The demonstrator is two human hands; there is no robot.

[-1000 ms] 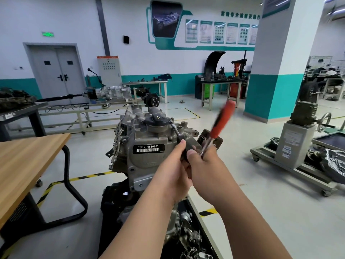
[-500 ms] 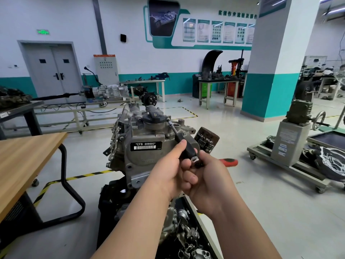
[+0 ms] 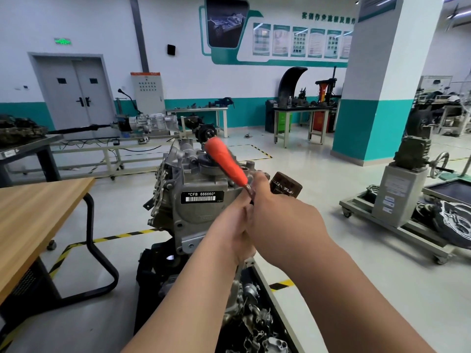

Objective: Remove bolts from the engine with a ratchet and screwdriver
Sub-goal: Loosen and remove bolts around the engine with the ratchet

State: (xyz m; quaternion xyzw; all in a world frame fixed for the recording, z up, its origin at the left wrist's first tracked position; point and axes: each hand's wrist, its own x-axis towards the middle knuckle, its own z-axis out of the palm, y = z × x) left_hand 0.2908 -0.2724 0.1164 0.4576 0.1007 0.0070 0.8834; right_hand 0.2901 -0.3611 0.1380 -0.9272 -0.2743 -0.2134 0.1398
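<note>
Right hand [image 3: 276, 208] pinches the orange-handled steel ratchet [image 3: 224, 161], which slants toward eleven o'clock across the grey cast-metal engine [image 3: 188, 215]. Left hand [image 3: 235, 228]: grip hidden, cannot tell.

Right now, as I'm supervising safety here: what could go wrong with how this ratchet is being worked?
The left hand and right hand crowd the head of the ratchet; a slip could drive knuckles into the engine. Its orange handle sits close over the engine's top and may strike it. A freed bolt could drop into the parts tray below.

engine [image 3: 193, 200] on black stand [image 3: 149, 273]; loose metal parts [image 3: 254, 324] in black tray [image 3: 263, 278] below
</note>
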